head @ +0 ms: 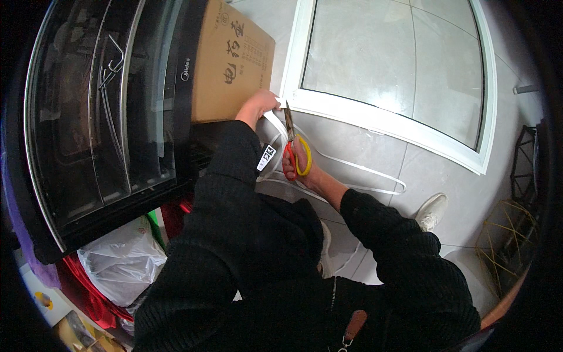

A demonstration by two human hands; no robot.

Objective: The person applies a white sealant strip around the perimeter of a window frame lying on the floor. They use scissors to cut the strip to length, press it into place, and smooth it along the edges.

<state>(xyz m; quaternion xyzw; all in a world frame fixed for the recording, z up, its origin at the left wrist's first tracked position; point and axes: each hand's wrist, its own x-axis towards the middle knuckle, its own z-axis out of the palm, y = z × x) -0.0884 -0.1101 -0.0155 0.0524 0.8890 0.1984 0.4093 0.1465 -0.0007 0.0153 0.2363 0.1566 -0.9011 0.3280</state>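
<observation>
My left hand (262, 104) pinches a flat white strip (276, 120) at the lower left corner of a white-framed glass panel (382, 118). From there the strip trails down past my right wrist and lies in loops across the floor. My right hand (300, 160) grips scissors (290, 132) with one red and one yellow handle. Their dark blades look nearly together, and the tips point away from me, just right of my left fingertips. Whether the blades touch the strip is hard to tell. A small tag with a printed code (266, 157) sits by my left sleeve.
At left stands a black Midea appliance (105, 110) with a glass front. Beside it is a cardboard box (233, 66) bearing writing. A white plastic bag (123, 259) and red cloth (88, 295) lie lower left. Dark metal racks (523, 163) line the right edge above grey floor tiles (396, 167).
</observation>
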